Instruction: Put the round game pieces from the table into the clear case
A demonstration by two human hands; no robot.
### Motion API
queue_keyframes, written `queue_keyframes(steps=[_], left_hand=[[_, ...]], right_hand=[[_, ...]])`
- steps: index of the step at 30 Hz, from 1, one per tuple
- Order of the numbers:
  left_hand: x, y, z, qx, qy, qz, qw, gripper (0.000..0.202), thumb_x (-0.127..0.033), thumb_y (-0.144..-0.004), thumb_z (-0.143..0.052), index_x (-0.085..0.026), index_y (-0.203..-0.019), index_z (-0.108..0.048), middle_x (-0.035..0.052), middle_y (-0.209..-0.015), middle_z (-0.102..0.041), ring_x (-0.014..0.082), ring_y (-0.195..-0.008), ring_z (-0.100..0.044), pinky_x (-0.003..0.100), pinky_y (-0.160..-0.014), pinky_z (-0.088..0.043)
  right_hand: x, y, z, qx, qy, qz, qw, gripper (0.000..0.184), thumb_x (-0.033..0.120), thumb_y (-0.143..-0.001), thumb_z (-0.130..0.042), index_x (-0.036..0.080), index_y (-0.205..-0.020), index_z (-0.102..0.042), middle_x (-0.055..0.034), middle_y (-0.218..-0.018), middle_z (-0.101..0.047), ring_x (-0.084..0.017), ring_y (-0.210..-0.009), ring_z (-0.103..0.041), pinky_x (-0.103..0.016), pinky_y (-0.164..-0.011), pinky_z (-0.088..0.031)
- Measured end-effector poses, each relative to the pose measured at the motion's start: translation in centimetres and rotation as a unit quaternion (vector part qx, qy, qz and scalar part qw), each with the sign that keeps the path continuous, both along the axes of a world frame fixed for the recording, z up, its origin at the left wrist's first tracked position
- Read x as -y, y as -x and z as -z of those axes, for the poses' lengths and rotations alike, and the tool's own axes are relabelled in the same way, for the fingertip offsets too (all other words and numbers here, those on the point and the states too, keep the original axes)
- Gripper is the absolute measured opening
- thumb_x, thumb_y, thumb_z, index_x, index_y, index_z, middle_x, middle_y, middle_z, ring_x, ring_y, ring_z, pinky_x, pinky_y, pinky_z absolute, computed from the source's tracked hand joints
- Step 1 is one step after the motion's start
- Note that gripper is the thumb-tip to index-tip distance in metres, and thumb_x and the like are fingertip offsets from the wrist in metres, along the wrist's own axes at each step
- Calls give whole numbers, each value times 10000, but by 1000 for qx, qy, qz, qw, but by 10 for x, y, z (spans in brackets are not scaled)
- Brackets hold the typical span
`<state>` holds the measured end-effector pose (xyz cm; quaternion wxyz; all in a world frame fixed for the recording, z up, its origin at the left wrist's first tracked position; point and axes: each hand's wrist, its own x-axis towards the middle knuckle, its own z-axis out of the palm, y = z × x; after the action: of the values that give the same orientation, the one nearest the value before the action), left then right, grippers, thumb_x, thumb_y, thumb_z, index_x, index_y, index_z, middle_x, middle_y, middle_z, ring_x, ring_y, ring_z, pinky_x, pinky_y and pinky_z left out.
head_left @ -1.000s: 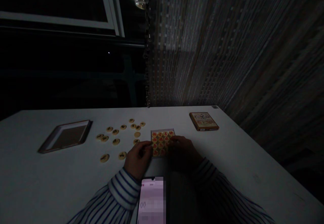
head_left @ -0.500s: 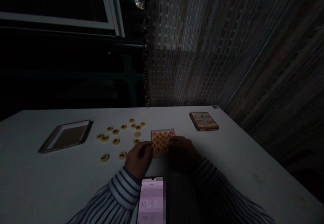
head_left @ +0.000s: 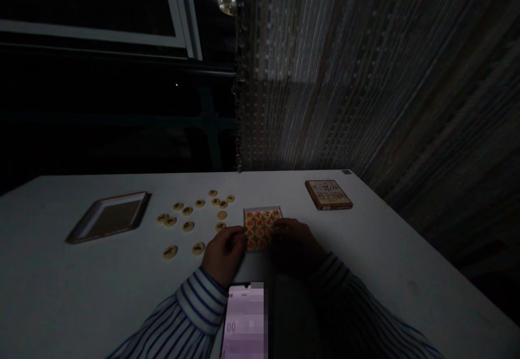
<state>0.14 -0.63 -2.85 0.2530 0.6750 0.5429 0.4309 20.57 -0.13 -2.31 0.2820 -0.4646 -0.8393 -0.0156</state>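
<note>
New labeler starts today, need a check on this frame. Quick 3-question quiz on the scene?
1. True or false: the loose pieces lie to the right of the box.
2. The marks on the boxed pieces are: A red, B green, C blue.
3. Fill in: the left hand and the right hand both meet at the ___.
Key: 1 false, they lie to its left on the table. 2 A. 3 box.
</note>
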Motion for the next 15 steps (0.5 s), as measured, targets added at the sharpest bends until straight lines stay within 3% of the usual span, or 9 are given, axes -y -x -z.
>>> queue_keyframes(steps=[8,15], left_hand=[[0,0,0,-10,-9,-6,1000,235,-312,-739,-491,-172,-883,-614,57,-846,-654,171,-779,-608,317,-718,-488],[-1,0,1,-4,-5,2,1000,242,-318,-744,-486,-165,-879,-616,61,-844,-657,171,-775,-612,307,-712,-489]], right_hand=[[1,0,-2,-18,0,-13,1000,148,288,-672,-591,215,-795,-629,-56,-909,-618,-165,-791,-558,-284,-691,-438],[-4,-3,6,-32,-18,-16,999,191,289,-669,-591,208,-840,-626,-67,-940,-621,-169,-802,-564,-289,-688,-445]])
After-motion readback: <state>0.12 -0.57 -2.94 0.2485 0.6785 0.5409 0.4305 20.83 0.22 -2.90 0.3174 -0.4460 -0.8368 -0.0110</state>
